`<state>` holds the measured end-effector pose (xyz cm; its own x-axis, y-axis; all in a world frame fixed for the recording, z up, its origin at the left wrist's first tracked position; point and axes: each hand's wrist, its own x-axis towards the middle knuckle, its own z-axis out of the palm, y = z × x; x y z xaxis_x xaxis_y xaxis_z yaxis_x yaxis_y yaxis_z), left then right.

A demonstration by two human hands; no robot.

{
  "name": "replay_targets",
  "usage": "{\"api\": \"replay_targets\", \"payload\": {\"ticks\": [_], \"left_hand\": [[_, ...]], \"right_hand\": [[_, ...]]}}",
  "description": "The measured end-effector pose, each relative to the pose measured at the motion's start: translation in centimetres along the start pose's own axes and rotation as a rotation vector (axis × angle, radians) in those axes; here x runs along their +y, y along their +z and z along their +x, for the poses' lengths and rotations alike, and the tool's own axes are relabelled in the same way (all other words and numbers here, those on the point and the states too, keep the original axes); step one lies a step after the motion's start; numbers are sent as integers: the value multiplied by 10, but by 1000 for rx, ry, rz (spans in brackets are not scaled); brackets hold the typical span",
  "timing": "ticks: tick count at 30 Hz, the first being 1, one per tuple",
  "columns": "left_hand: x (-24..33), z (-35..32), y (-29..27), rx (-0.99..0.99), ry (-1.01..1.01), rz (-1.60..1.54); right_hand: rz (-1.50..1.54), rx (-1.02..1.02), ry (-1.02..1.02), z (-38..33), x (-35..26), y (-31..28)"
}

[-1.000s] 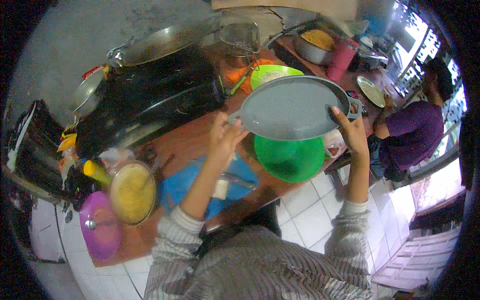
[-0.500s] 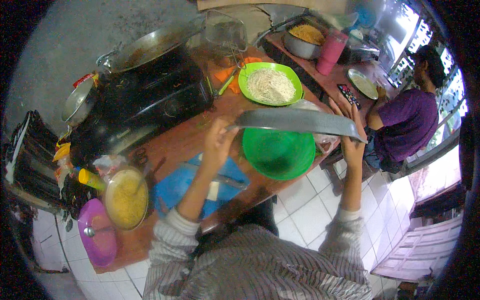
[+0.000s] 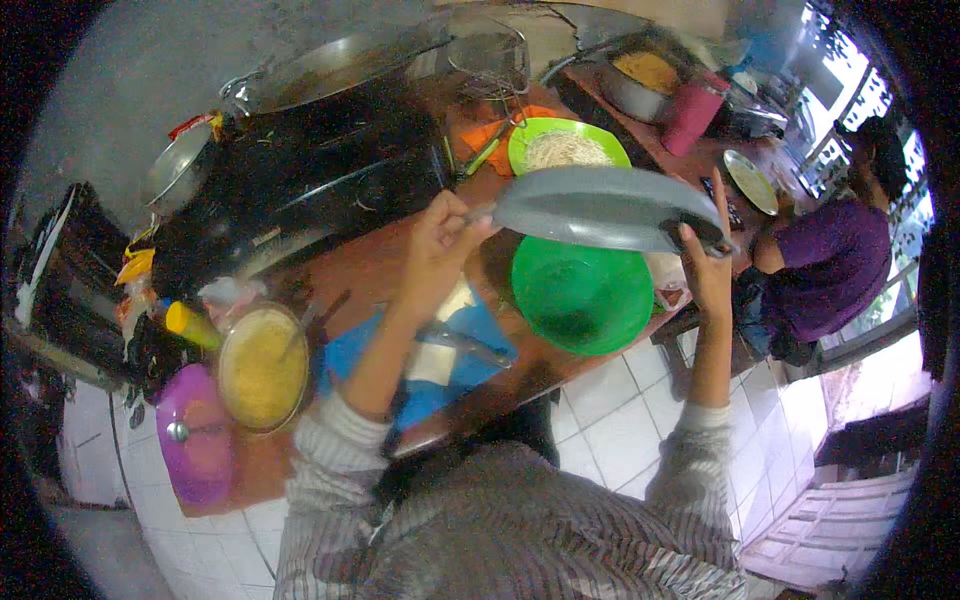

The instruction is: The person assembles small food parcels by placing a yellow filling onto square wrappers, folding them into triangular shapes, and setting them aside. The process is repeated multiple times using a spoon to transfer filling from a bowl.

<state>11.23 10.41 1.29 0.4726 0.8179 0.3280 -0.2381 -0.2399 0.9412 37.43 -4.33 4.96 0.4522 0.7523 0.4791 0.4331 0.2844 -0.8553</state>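
Observation:
A grey shallow metal pan (image 3: 605,208) is held up by both hands above the table, tipped with its far side raised. My left hand (image 3: 442,245) pinches the pan's left end. My right hand (image 3: 708,278) grips its right end, thumb at the rim and one finger stretched upward. Below the pan sits a green bowl (image 3: 585,305), its inside dark and partly covered. Just behind is a lime-green plate (image 3: 545,128) with pale shreds (image 3: 568,152). Near my left forearm, a blue board (image 3: 395,400) carries pale blocks (image 3: 432,364) and a knife (image 3: 465,343).
A black stove (image 3: 320,190) with a wok (image 3: 340,75) stands back left. A bowl of yellow crumbs (image 3: 262,370) and a purple plate (image 3: 185,470) are near left. On the right, a person in purple (image 3: 835,240) sits beside a white plate (image 3: 750,183) and pink tumbler (image 3: 694,112).
The pan has tilted, so more of its broad face shows, and its left end has risen. Both hands still hold it. The whole view has shifted slightly.

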Motion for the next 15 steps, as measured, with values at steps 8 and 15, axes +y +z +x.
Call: {"api": "replay_targets", "payload": {"ticks": [8,15], "left_hand": [[11,10,-45,229,-121,-339],[1,-11,-93,470,-154,-196]], "right_hand": [[326,-307,283,60,14,65],[252,-411,368,82,14,92]]}}
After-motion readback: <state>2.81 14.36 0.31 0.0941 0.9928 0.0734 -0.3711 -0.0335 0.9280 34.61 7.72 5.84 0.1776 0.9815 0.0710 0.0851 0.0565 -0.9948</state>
